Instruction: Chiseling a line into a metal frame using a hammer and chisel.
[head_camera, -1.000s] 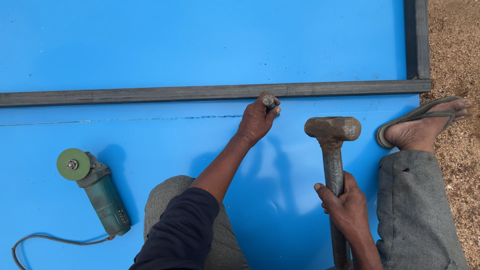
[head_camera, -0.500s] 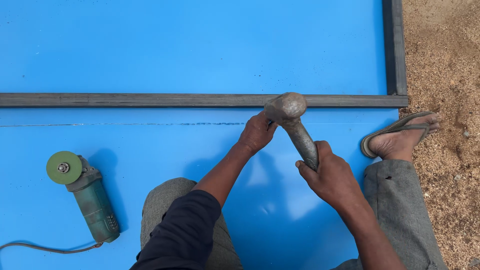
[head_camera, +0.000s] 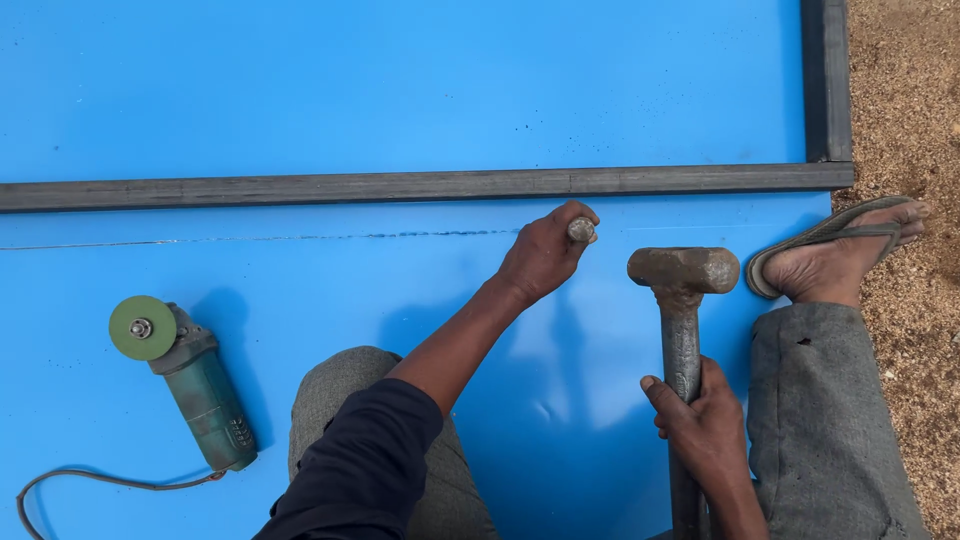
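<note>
Two hands work: left hand (head_camera: 540, 258) fingers pinch a chisel (head_camera: 582, 229) on the blue sheet (head_camera: 400, 90); right hand (head_camera: 700, 425), at four o'clock, fingers wrap a hammer (head_camera: 683, 275).

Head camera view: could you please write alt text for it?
A left hand holds a metal punch upright on a blue sheet; the right hand holds a hammer. A green angle grinder lies left.

No packages, signs or screens show here. The only label-like mark is a small pale patch on the green angle grinder (head_camera: 195, 390), too small to make out.
</note>
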